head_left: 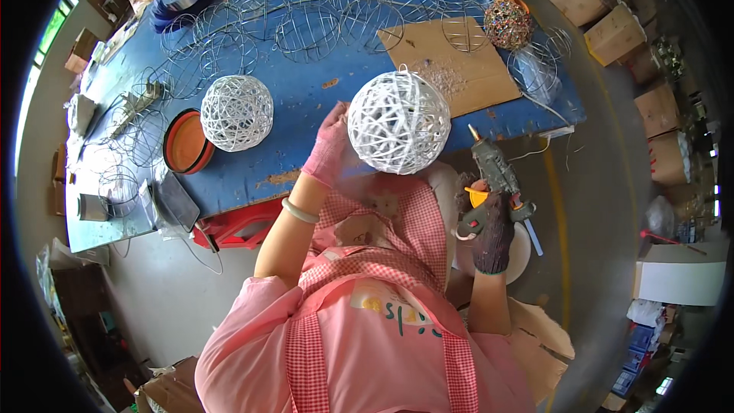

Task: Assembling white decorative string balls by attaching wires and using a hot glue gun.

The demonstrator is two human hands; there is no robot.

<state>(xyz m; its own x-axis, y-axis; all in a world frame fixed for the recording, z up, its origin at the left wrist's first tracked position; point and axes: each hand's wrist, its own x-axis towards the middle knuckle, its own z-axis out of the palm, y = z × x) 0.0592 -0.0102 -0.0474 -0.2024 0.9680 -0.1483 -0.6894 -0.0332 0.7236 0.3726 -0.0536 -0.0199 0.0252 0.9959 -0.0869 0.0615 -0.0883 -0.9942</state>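
Observation:
My left hand (330, 149), in a pink glove with bare fingertips, grips the left side of a white woven ball (399, 122). The ball has a small loop on top and sits at the table's near edge. In a dark knitted glove, my right hand (493, 237) is closed round a glue gun (495, 168). Its brass nozzle points up and left, apart from the ball. A pale glue stick (534, 237) shows by its rear end. Another white woven ball (237, 113) rests on the blue table, left of my left hand.
Several wire frames (306, 27) lie across the far side of the blue table (306, 95). A cardboard sheet (489, 80) and a multicoloured ball (508, 23) are at the right. An orange dish (187, 141) stands at left. The gun's cord (535, 151) runs by the table edge.

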